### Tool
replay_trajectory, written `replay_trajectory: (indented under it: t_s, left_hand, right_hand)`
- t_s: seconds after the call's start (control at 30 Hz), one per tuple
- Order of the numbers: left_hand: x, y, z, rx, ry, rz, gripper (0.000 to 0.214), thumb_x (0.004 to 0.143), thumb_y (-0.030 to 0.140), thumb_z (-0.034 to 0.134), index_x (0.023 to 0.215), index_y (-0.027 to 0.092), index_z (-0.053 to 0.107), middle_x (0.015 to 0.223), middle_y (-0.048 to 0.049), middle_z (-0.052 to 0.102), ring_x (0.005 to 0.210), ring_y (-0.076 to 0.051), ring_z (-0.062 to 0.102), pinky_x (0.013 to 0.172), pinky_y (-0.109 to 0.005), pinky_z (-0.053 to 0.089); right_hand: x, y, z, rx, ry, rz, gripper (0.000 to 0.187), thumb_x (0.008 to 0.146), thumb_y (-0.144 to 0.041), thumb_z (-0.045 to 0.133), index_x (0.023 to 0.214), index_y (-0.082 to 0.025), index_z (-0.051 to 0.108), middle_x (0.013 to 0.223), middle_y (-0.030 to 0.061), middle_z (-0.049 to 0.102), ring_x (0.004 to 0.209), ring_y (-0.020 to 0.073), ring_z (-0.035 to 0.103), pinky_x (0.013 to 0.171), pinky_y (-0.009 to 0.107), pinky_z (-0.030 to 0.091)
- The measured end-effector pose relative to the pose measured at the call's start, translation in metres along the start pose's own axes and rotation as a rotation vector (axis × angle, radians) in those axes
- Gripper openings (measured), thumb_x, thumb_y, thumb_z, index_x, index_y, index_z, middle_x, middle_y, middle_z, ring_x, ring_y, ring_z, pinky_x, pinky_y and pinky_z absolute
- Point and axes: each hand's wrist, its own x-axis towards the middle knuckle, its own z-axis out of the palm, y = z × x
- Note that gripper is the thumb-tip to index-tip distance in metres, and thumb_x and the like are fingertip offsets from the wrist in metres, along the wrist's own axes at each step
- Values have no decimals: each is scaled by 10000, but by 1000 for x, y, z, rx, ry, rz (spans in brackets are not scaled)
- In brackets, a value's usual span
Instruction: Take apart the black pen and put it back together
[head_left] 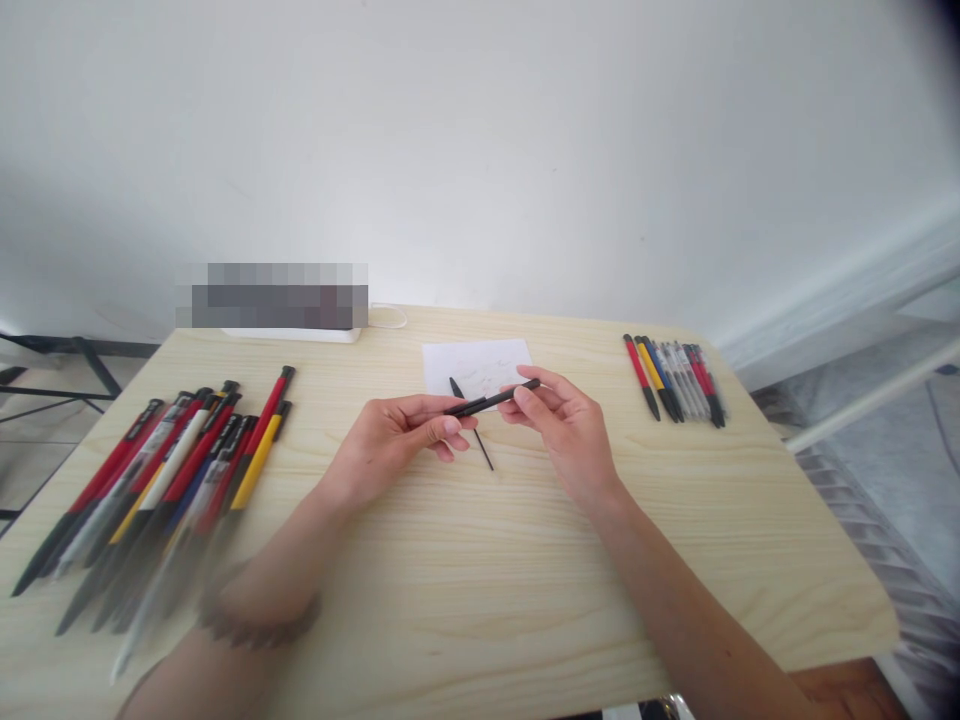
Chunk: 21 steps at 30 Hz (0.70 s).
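Over the middle of the wooden table (480, 590), both my hands hold one black pen barrel (491, 399). My left hand (397, 440) pinches its left end and my right hand (559, 420) pinches its right end. The barrel lies nearly level, slightly raised on the right. On the table just under it lie a black pen tip (457, 388) and a thin black refill (483, 449). Behind them is a white sheet of paper (480, 362) with faint scribbles.
Several red, yellow, white and black pens (161, 480) lie in a big row at the left. A smaller row of several pens (675, 378) lies at the far right. A white device with a blurred top (292, 330) stands at the back edge against the wall.
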Motion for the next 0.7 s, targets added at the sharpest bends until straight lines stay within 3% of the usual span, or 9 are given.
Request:
replay_trajectory:
  t_s: [0.3,0.53,0.7]
  left_hand:
    - [-1,-1,-2,3,26,-30,258,721,277,669,932,129,676,845,-66,720,700,-156,663,593,-223,534]
    - [-2,1,-1,-20,-14,-23,216,716,253,680,901,141,691,784,-47,726,706,-140,665,606,-190,535]
    - [0,-3,-1,-32,36,-16,252,716,264,680,931,133,671,856,-55,719,695,-139,671,608,-201,542]
  right_hand:
    - [-1,-2,-3,-191,36,-53,275,746,-309,641,991,-187,615,796,29,695,703,143,666,721,297,544]
    - [0,0,-4,-135,7,1,287,754,-320,632,1007,-186,612,753,19,685,705,146,665,732,318,544]
    - [0,-2,-1,-112,11,-56,225,754,-277,636,957,-186,606,846,26,682,721,132,661,741,300,543]
